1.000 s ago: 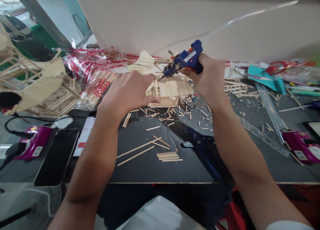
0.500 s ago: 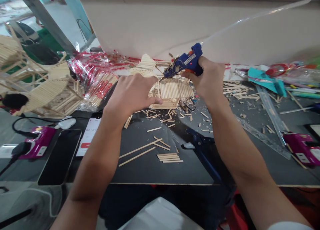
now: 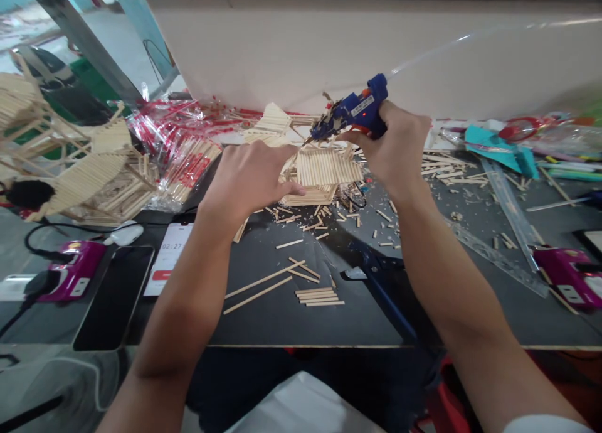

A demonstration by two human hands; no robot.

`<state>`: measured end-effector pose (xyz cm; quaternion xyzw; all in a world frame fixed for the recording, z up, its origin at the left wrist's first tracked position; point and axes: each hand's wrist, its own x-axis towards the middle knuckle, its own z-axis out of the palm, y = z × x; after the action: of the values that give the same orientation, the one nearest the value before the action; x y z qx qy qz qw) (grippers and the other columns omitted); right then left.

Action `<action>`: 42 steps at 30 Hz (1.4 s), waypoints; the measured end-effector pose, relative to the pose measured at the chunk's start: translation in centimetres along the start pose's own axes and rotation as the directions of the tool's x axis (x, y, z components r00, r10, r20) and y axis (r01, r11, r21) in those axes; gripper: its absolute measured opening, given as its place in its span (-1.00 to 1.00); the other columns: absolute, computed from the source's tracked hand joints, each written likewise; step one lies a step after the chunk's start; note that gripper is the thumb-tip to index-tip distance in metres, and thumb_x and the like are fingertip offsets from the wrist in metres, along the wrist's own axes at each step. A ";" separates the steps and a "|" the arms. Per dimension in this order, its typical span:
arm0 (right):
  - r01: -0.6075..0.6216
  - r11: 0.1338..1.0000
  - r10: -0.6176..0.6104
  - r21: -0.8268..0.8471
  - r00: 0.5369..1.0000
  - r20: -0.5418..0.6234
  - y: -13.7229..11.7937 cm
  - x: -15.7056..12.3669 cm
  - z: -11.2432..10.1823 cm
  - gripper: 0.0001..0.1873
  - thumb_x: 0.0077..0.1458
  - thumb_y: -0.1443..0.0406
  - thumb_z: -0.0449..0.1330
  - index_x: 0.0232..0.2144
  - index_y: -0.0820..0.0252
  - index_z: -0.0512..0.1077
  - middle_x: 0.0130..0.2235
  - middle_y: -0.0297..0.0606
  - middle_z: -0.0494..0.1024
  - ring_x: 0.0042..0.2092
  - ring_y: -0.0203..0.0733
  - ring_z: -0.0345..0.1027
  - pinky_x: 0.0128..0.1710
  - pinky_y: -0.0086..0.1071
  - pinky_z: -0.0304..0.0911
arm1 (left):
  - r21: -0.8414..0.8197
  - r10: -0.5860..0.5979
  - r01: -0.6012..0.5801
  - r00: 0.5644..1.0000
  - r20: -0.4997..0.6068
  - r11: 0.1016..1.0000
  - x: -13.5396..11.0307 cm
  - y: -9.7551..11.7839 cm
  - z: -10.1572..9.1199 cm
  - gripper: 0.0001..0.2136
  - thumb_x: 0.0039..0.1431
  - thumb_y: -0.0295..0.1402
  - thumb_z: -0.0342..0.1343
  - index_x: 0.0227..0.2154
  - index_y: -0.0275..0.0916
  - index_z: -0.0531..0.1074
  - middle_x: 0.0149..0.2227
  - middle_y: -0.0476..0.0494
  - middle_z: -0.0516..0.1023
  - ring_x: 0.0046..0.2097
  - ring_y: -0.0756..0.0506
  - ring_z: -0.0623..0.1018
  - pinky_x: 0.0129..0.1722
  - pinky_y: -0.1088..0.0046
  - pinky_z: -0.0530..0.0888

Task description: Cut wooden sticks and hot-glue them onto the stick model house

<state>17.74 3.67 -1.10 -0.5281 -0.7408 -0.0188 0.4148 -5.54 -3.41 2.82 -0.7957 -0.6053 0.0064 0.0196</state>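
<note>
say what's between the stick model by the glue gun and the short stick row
In the head view, scattered offcuts and loose sticks lie on the dark tabletop between the stick model and that row.

A small craft workshop, by the look of it: a dark bench [image 3: 273, 329] against a pale panel [image 3: 282, 50], strewn with cut wooden sticks [image 3: 324, 304] and scraps. Around them are a blue glue gun [image 3: 350, 113], a blue-handled cutter [image 3: 392, 310], a clear ruler [image 3: 510, 213], plastic-wrapped stick bundles [image 3: 188, 163], a purple power block [image 3: 78, 270] and a stick-built model [image 3: 327, 168].
</note>
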 end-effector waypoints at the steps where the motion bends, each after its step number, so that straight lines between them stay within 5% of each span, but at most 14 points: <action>1: -0.005 1.000 0.005 0.006 1.000 0.006 0.0 0.0 -0.1 -0.73 0.08 -0.04 0.27 -0.36 -0.05 0.42 -0.37 -0.20 0.56 -0.30 0.04 0.32 -0.25 -0.10 0.19 | -0.005 -0.002 0.002 1.000 0.002 1.000 0.0 0.0 0.0 -0.33 0.19 0.19 0.05 0.27 -0.03 0.23 -0.06 -0.28 0.55 0.08 -0.37 0.47 0.09 0.12 0.29; 34: -0.037 0.999 0.037 -0.011 0.999 -0.013 0.5 0.2 -0.5 -0.70 0.06 -0.02 0.30 -0.38 0.04 0.47 -0.48 -0.26 0.50 -0.42 -0.06 0.34 -0.34 -0.15 0.22 | 0.148 -0.036 0.039 0.999 -0.020 0.988 -0.6 1.9 -0.3 -0.43 0.29 0.06 0.04 0.27 -0.07 0.26 -0.15 -0.28 0.62 -0.06 -0.29 0.59 -0.03 0.23 0.38; 42: -0.019 1.000 0.019 -0.008 1.000 -0.013 1.0 0.3 -0.5 -0.71 0.08 -0.02 0.28 -0.34 0.03 0.47 -0.46 -0.27 0.53 -0.37 -0.04 0.38 -0.35 -0.18 0.26 | 0.078 -0.004 0.003 1.000 0.009 0.997 -0.9 0.8 -1.0 -0.34 0.26 0.12 0.03 0.29 -0.15 0.22 -0.11 -0.34 0.61 -0.03 -0.30 0.57 -0.06 0.26 0.40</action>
<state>18.81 4.09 -1.03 -0.5364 -0.7330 -0.0212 0.4178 -5.01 -4.47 3.76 -0.7932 -0.6062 0.0333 0.0478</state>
